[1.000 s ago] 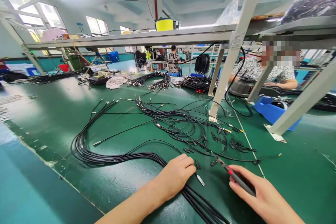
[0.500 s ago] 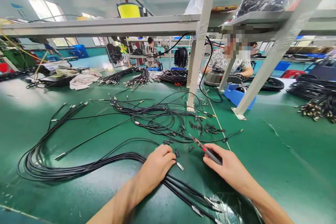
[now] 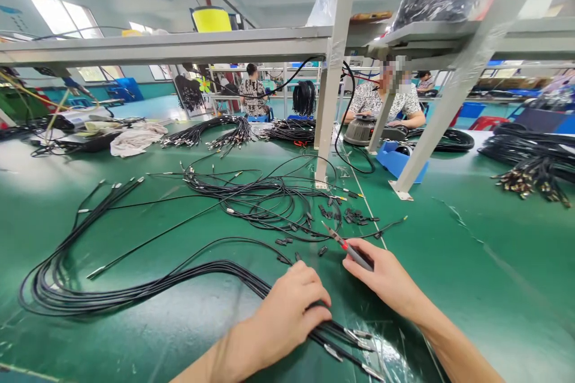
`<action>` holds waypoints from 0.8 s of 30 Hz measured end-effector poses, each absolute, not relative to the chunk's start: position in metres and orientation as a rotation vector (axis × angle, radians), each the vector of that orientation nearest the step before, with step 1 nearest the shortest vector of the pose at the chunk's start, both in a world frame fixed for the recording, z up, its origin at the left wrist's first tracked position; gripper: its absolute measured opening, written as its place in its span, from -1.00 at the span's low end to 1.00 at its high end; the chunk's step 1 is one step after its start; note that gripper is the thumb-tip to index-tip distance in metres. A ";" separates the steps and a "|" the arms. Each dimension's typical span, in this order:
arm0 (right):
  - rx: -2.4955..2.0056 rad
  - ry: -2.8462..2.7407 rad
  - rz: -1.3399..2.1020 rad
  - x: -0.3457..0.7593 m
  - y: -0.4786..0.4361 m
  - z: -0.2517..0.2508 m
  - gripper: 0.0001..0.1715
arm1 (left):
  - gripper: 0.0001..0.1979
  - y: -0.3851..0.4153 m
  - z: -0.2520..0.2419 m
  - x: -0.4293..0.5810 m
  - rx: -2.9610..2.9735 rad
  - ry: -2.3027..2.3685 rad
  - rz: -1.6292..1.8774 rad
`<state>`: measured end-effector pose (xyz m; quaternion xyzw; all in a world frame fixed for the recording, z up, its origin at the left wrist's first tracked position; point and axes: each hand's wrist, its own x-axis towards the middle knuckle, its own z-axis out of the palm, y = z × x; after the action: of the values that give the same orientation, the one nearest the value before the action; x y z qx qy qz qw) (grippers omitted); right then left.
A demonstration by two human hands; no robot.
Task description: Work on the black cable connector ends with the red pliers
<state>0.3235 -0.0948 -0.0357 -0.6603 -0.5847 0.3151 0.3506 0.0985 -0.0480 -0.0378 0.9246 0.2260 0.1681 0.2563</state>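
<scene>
Metal cable ends [image 3: 332,352] are pointing toward the near right, just beyond the left hand [image 3: 291,305]. That hand is curling over the black cable bundle [image 3: 211,269], which is running beneath its palm and fingers, out past the thumb side to those ends; whether the fingers are clenching the cables or only resting on them, I cannot tell. On the other side, the bundle is bending in a wide loop across the green table [image 3: 471,287]. The right hand [image 3: 381,272] is grasping a grey-and-red hand tool [image 3: 345,245], whose tip is pointing away and leftward, apart from the bundle. Small black pieces [image 3: 357,216] are lying beyond the tip, beside a loose cable tangle [image 3: 269,191]. Farther off, a blue tray [image 3: 395,158] is sitting behind a post, and a person in a patterned shirt [image 3: 406,102] is sitting beyond.
</scene>
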 end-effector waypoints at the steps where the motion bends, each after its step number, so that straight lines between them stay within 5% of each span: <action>1: -1.705 -1.513 0.816 0.324 -0.094 -0.036 -0.56 | -0.95 -0.052 -0.036 0.104 2.469 0.599 0.363; 24: -1.680 -1.499 0.802 0.323 -0.089 -0.040 -0.58 | -0.85 -0.068 -0.029 0.128 2.204 0.939 0.191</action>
<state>0.3229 -0.0894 -0.0403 -0.6537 -0.5835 0.3122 0.3670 0.1282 -0.0678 -0.0287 0.8552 0.3645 0.0740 0.3609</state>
